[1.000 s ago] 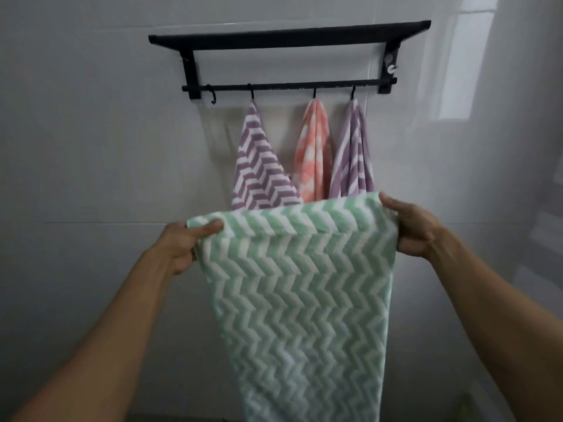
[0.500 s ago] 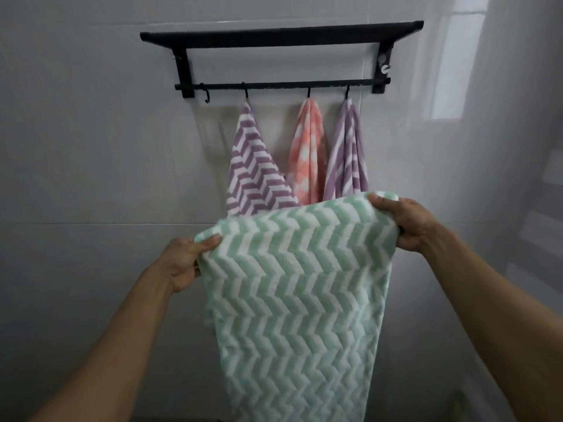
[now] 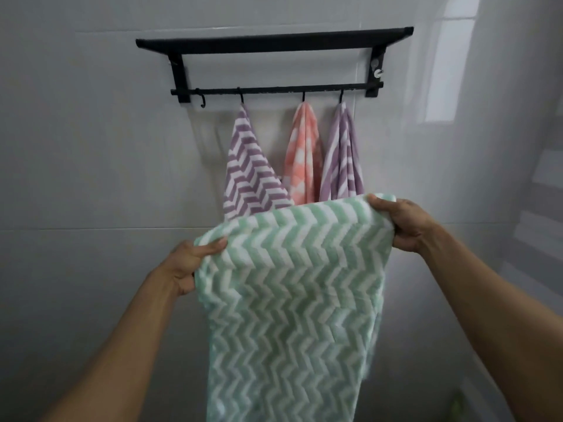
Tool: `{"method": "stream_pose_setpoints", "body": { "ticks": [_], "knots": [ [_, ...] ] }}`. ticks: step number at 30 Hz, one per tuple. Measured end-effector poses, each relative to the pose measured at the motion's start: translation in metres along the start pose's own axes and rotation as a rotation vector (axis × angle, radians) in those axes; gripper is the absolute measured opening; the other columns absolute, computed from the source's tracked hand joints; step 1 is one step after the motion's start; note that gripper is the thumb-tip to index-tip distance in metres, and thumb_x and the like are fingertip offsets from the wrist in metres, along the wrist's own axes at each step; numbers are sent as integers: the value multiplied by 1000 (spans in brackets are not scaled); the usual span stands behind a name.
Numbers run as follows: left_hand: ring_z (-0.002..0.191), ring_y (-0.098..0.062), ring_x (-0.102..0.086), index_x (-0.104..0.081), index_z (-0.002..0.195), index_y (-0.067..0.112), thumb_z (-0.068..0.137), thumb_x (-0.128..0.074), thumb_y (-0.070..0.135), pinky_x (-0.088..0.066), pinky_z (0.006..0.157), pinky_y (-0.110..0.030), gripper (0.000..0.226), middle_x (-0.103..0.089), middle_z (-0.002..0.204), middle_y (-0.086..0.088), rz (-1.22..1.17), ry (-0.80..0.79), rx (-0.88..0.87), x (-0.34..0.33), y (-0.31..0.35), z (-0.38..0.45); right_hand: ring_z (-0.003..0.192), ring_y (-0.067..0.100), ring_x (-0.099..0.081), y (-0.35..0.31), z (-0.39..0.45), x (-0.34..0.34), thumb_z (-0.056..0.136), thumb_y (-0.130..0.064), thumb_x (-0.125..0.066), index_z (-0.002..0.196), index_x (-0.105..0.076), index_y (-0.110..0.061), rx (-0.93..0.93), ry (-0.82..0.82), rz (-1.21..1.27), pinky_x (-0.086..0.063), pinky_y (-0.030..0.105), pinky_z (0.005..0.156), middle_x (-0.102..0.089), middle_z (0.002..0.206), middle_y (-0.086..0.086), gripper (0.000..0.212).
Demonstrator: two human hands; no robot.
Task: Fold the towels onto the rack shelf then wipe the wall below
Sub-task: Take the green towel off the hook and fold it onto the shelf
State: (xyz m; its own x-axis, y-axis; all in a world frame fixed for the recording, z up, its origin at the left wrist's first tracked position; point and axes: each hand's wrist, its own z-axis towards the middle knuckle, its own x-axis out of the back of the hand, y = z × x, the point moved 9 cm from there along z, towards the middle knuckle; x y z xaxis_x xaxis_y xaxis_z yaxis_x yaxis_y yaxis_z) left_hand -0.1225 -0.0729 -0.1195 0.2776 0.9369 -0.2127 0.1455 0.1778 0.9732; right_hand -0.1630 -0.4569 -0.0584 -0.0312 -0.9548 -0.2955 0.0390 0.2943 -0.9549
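A green and white zigzag towel point(image 3: 289, 300) hangs spread in front of me, below the rack. My left hand point(image 3: 185, 263) pinches its upper left corner and my right hand point(image 3: 402, 223) grips its upper right corner, held higher than the left. On the wall above is a black rack shelf point(image 3: 274, 41) with a hook rail point(image 3: 274, 89). From the hooks hang a purple zigzag towel point(image 3: 249, 172), a pink towel point(image 3: 304, 153) and a second purple striped towel point(image 3: 342, 156). The green towel covers their lower ends.
Grey tiled wall point(image 3: 91, 178) surrounds the rack. The leftmost hook point(image 3: 201, 100) is bare. A bright window reflection point(image 3: 447, 71) shows on the right wall. A small green thing point(image 3: 455, 406) sits low at the right edge.
My right hand has lifted its corner, so the towel's top edge now slopes up to the right. The view has shifted a little toward the rack.
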Motion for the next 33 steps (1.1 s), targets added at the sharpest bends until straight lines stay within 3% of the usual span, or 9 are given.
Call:
{"method": "stream_pose_setpoints", "body": {
  "ticks": [2,5,7,10,16,21,26,28,33],
  "knots": [
    [83,-33,-75,-74,101,-6,63,-89,16,-61,68,-48,46,-72,108,-28,-39,132,-70,4,20,1,96,26,-74,14,-7,0,57,-41,-94,118,-71,-6,-86,-77,-69,-61,38,77,-73,117,14,75],
    [71,-28,-75,-78,73,-1,74,-81,9,-61,57,-42,10,-74,97,-24,-65,222,-182,1,51,0,105,28,-72,53,-18,-1,36,-38,-103,120,-70,-4,-204,-153,-315,-61,41,84,-73,120,13,97],
    [79,-27,-76,-79,80,2,80,-76,15,-62,60,-40,14,-74,103,-22,-122,175,-214,0,58,2,105,28,-73,51,-13,-2,54,-31,-98,117,-71,-1,-127,-103,-233,-62,39,86,-71,123,18,75],
    [101,-31,-72,-71,117,0,88,-63,24,-62,76,-43,39,-71,118,-20,-87,-66,-62,-12,31,0,98,26,-75,29,-11,0,83,-24,-72,117,-70,-3,-14,-43,30,-63,37,76,-72,119,18,40],
    [92,-32,-74,-68,112,-8,71,-77,17,-62,73,-40,48,-71,114,-25,-45,135,-124,16,17,10,96,33,-74,30,-13,15,76,-10,-77,122,-64,8,-54,-17,-102,-62,40,75,-68,122,28,51],
    [82,-26,-75,-71,104,-2,70,-79,15,-62,67,-36,39,-75,103,-18,-134,215,-226,11,47,5,107,35,-71,39,-20,-3,80,-6,-75,125,-64,5,-124,-102,-171,-62,43,82,-71,121,21,47],
    [98,-28,-73,-68,116,-1,87,-68,18,-62,74,-38,35,-74,112,-17,-165,95,-181,1,45,4,99,32,-74,18,-11,0,83,-10,-72,126,-64,4,-11,-46,-24,-62,40,76,-71,120,23,46],
    [101,-31,-72,-65,121,-4,87,-66,13,-62,76,-39,38,-70,119,-21,-102,50,-116,-6,32,2,104,35,-72,24,-15,-6,86,-3,-70,125,-66,1,-63,-107,-130,-62,41,80,-72,119,21,39],
    [77,-27,-76,-69,105,-5,78,-76,6,-61,57,-36,30,-75,98,-20,-67,219,-93,11,31,-5,88,30,-75,25,-11,26,78,-6,-79,118,-69,5,-13,126,-164,-62,35,67,-75,108,21,43]
  ]
}}
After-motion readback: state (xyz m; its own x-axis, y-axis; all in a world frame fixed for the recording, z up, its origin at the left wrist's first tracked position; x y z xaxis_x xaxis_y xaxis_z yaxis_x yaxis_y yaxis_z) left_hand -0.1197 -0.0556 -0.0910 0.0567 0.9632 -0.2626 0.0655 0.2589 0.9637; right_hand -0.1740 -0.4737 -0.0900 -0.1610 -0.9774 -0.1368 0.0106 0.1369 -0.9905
